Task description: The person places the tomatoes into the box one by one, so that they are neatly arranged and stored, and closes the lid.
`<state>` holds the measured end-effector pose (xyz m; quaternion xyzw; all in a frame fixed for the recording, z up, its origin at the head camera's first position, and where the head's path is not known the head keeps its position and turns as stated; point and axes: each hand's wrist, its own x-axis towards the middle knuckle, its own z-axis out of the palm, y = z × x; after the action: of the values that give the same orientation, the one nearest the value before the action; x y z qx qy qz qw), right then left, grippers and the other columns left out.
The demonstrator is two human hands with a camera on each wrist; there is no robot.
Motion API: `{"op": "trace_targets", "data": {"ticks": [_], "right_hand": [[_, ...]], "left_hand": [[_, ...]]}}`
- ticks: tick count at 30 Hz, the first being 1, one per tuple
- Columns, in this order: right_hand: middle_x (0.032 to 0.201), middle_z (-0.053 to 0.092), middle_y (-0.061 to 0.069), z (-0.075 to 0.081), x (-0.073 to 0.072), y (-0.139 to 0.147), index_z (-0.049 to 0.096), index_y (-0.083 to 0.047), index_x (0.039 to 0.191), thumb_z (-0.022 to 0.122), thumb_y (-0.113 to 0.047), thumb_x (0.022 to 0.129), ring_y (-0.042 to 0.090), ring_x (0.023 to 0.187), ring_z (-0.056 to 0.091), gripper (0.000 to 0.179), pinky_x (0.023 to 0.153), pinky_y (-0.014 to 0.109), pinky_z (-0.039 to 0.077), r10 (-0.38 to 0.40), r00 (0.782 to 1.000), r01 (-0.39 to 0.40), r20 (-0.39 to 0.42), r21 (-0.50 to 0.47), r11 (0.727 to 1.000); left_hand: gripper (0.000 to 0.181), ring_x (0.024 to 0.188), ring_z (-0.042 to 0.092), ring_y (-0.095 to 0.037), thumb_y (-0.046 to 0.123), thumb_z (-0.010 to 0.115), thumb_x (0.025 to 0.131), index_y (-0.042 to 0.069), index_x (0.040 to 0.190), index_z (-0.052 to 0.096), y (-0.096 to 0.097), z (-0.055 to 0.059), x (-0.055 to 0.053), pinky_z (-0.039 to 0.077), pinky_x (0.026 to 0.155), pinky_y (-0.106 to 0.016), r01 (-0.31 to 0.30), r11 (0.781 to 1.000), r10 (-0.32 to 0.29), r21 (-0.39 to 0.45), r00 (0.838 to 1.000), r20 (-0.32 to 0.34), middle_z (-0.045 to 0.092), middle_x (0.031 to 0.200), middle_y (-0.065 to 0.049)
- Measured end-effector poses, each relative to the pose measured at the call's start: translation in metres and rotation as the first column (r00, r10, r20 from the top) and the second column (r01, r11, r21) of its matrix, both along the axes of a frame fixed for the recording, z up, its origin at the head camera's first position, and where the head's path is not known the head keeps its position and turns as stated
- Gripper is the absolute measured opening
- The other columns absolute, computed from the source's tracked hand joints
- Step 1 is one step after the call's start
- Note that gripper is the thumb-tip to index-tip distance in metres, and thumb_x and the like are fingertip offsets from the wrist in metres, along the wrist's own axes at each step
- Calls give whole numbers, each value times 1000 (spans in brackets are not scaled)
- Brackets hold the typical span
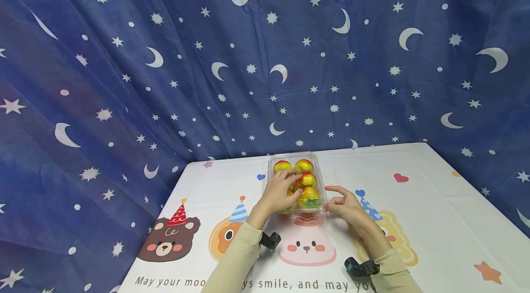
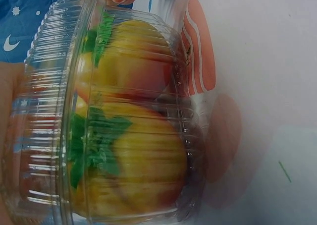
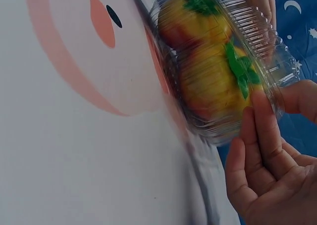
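A clear plastic clamshell box [image 1: 320,180] stands on the table, holding several yellow-and-red fruits [image 1: 308,197] with green leaves. Its lid lies over the fruits. My left hand [image 1: 281,192] rests across the top of the box with fingers spread. At the near right corner, my right hand [image 1: 345,205] pinches the box's rim, as the right wrist view shows with fingers below the edge and the thumb over it. The left wrist view looks at the box's ribbed side [image 2: 89,145] and two fruits from close by. My left palm hides some fruits in the head view.
A white tablecloth [image 1: 447,219] printed with cartoon animals, hearts and lettering covers the table. Behind the table hangs a dark blue curtain [image 1: 290,21] with moons and stars. Dark wrist devices [image 1: 360,267] sit on both wrists.
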<state>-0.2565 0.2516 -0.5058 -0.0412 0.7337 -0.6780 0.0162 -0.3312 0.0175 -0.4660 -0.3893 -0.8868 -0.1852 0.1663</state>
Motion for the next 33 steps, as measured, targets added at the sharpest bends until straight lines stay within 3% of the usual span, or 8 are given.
{"op": "trace_targets", "data": {"ticks": [19,29,33], "right_hand": [[73,67,4,3,1,-3,32,10,145,61,9,80,16,72,63,71,75,28,52,9,1000,-7,20,-108,994],[90,71,9,8,-4,2,39,2,144,64,-4,87,24,87,68,63,83,37,54,-17,996,19,91,-14,1000],[103,68,11,6,-6,6,45,5,140,66,-10,91,22,90,67,55,81,35,56,-58,991,57,122,11,998]], "left_hand": [[47,126,47,-28,34,56,94,13,135,62,2,2,-1,40,103,-47,1,999,-1,-38,1000,16,56,136,-11],[47,128,45,-28,34,55,95,13,137,61,1,5,-4,38,105,-48,2,999,-1,-34,1000,23,55,137,-11],[47,129,43,-28,35,52,97,14,139,58,1,1,-3,37,107,-47,2,996,1,-87,999,40,52,140,-11]]}}
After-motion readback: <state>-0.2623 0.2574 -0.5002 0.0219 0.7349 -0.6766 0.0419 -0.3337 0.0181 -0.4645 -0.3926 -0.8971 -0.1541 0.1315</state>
